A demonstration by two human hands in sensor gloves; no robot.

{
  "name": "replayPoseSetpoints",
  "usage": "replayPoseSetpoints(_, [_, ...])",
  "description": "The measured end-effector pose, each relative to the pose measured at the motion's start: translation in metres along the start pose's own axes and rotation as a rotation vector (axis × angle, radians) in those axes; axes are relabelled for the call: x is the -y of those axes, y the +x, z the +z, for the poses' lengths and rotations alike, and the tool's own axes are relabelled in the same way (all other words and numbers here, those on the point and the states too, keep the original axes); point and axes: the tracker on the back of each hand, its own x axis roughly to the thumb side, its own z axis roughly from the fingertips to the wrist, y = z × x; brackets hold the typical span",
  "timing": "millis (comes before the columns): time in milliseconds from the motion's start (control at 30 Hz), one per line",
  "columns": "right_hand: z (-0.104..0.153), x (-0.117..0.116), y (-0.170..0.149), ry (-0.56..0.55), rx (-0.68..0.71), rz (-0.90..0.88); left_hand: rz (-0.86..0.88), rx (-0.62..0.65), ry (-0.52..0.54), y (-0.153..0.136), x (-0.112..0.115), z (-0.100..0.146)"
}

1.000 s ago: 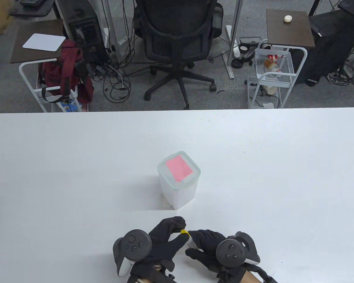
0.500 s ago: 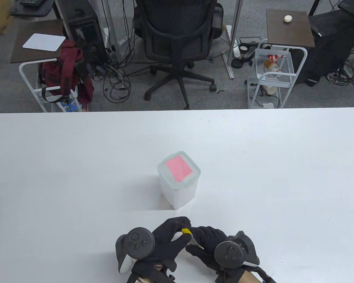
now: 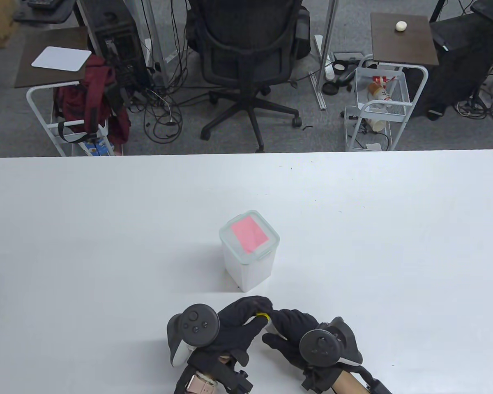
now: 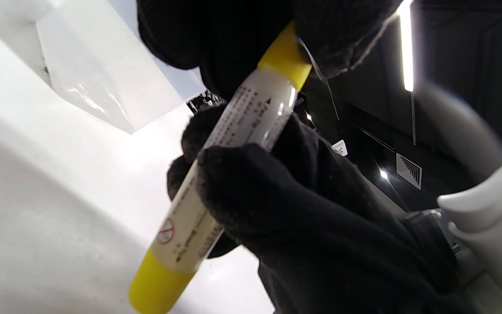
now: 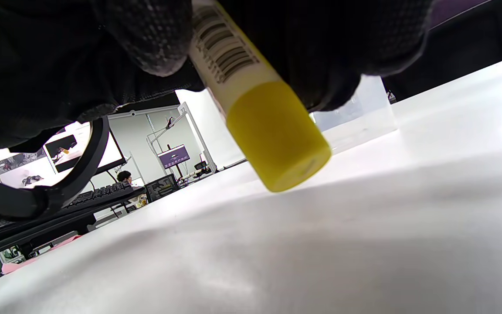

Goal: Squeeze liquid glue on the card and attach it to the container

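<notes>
Near the middle of the worktop's [image 3: 107,230] near edge, both gloved hands share a slim white glue tube with yellow ends [image 4: 216,174]. The right hand [image 3: 289,334] wraps its fingers [image 4: 251,192] around the tube's printed white barrel, with the yellow bottom end [image 5: 277,135] tilted just above the white surface. The left hand [image 3: 234,328] pinches the yellow cap [image 3: 262,315] at the tube's upper end between its fingertips [image 4: 342,39]. A tracker sits on the back of each hand.

Farther in, near the centre of the worktop and well apart from the hands, stands a translucent white plastic container with a clear clip lid [image 3: 249,262]. A pink rectangular card [image 3: 249,233] lies flat on the lid, turned slightly askew to its edges.
</notes>
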Motion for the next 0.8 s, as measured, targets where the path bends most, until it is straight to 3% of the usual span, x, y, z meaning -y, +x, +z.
replayPoseSetpoints(300, [0.001,0.004,0.002,-0.041,0.001,-0.007,0.084,-0.028,0.002,-0.013,-0.002,0.002])
replayPoseSetpoints(600, [0.005,0.004,0.004,-0.034,0.001,0.013,0.073,0.021,-0.031,-0.005,0.002,0.005])
replayPoseSetpoints(800, [0.008,0.006,0.007,-0.046,0.022,0.033,0.054,-0.014,-0.001,-0.005,0.005,0.006])
